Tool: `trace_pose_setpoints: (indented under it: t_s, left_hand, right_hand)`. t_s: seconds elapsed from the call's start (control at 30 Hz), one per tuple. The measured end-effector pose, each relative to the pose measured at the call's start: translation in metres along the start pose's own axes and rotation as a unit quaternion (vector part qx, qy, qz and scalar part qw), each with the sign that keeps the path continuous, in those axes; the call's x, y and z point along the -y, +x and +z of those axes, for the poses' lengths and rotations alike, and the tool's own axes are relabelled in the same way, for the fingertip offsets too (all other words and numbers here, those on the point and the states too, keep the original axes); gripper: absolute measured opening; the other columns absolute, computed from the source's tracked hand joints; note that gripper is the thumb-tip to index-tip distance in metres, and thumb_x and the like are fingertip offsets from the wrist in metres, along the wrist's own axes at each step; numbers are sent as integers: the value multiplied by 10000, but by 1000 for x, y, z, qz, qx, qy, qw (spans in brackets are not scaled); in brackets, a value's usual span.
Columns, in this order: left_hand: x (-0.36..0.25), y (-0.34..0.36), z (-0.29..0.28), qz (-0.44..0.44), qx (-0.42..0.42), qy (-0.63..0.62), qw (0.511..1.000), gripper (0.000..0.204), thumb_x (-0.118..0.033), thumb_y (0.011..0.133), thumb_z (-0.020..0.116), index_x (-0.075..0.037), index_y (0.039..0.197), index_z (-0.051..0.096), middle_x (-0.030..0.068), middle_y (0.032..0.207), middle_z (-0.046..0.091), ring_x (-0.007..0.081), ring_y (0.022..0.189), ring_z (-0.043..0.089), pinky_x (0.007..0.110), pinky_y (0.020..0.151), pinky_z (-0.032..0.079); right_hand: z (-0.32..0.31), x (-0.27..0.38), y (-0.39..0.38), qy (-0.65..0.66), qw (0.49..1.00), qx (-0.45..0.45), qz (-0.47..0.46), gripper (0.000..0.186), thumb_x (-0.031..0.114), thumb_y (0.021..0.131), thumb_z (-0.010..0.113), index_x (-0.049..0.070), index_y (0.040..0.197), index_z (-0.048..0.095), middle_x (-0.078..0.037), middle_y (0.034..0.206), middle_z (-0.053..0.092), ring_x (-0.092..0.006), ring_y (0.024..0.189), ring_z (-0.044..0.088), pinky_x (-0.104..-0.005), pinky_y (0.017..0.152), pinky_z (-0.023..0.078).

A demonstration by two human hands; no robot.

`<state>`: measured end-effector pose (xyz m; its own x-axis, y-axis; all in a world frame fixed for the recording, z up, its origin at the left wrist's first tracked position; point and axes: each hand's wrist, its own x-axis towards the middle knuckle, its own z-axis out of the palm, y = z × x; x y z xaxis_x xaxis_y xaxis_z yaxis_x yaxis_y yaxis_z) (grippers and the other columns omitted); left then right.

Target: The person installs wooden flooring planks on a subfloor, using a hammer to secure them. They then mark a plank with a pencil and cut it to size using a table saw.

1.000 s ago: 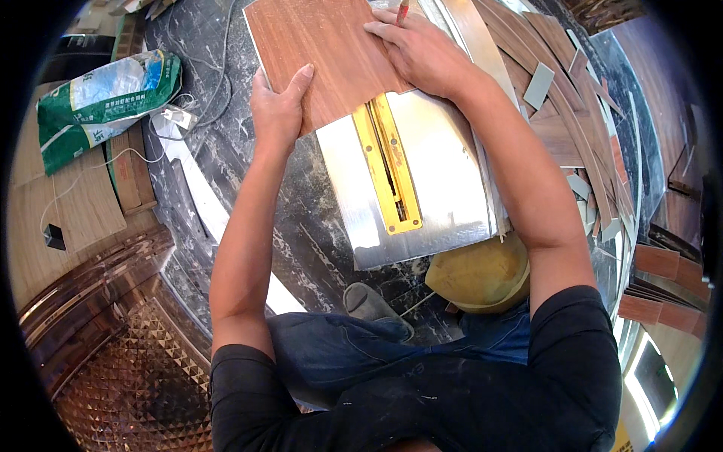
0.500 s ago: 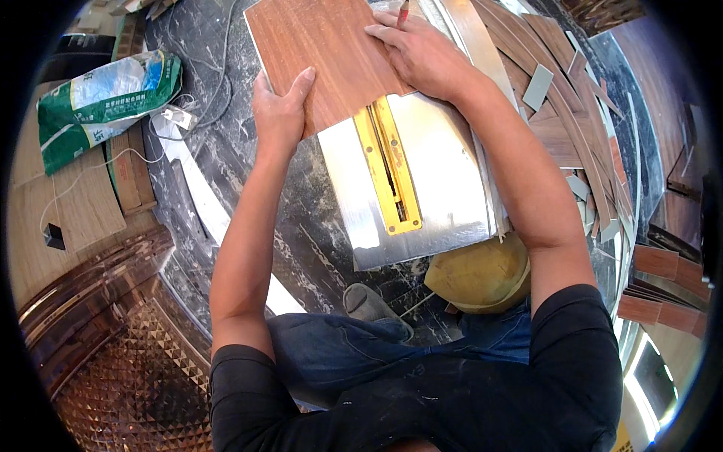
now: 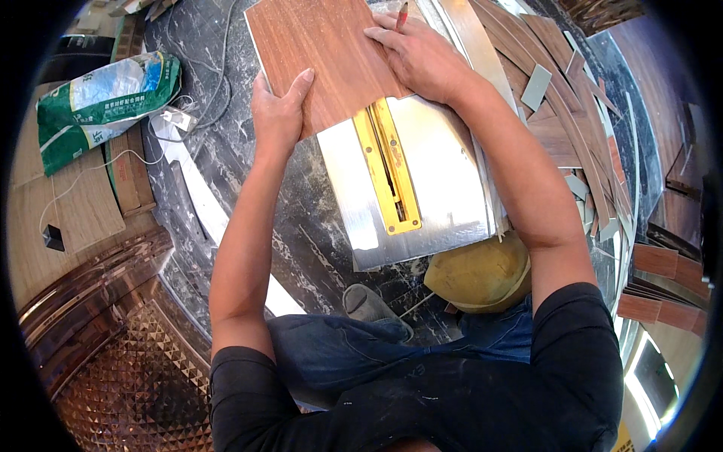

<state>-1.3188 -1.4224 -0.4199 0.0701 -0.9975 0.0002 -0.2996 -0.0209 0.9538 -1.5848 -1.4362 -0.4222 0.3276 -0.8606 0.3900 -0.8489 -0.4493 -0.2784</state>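
Observation:
A reddish-brown wood-grain floorboard (image 3: 324, 64) lies across the far part of a shiny metal saw table (image 3: 444, 181). My left hand (image 3: 280, 113) grips the board's left edge, thumb on top and the other fingers hidden below. Along the right edge, my right hand (image 3: 422, 56) presses and holds the board, with a red pencil (image 3: 402, 15) sticking up between its fingers. A yellow slotted insert (image 3: 388, 166) runs toward me from under the board's near edge. The board covers the far end of the slot; a blade cannot be made out.
Thin offcuts and plank strips (image 3: 565, 98) are heaped to the right. On the left lies a green and white bag (image 3: 109, 102) near a grey cable (image 3: 226, 60) and a white plug (image 3: 178, 118). A yellow rounded object (image 3: 482, 275) sits below the saw table, by my knee.
The board and both hands have barely shifted. Pale specks of dust show more on the board's face, and its near edge looks slightly different beside the slot.

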Motion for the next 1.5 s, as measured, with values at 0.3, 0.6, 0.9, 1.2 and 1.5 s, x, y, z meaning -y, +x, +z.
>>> trace_pose_setpoints:
  t_s: [0.3,0.6,0.9,1.2,1.5]
  left_hand:
    - [-4,-2,-3,2,6,11,1000,655,-325,927,845,91,1340,553,247,1165,725,274,978,746,377,847,605]
    - [-5,-2,-6,8,7,17,1000,645,-306,917,855,90,1332,559,243,1165,732,269,991,746,378,866,599]
    - [-4,1,-11,2,17,37,999,689,-309,921,852,100,1375,534,251,1183,723,272,983,753,376,851,611]
    - [-6,6,-18,-5,45,11,999,665,-307,924,849,92,1363,550,237,1165,733,256,965,757,359,835,614]
    - [-7,10,-24,-1,59,1,998,683,-312,929,850,88,1396,553,206,1186,733,227,988,743,346,863,604]
  right_hand:
    - [-4,7,-1,8,1000,16,9,389,119,1015,581,34,1385,667,-150,1523,595,-366,1379,564,-450,1175,451]
    - [-1,9,-5,-9,1000,6,4,385,123,1038,549,39,1395,665,-149,1539,584,-359,1417,545,-442,1208,431]
    - [-5,19,-6,-12,1000,-2,8,397,101,1006,566,8,1378,668,-187,1517,589,-360,1420,542,-443,1207,429]
    - [0,21,-7,10,999,-30,-12,413,82,940,601,-10,1336,672,-226,1418,637,-395,1341,581,-456,1145,464]
    - [0,27,-6,30,999,5,8,413,131,947,606,11,1334,685,-240,1347,671,-367,1392,547,-439,1167,442]
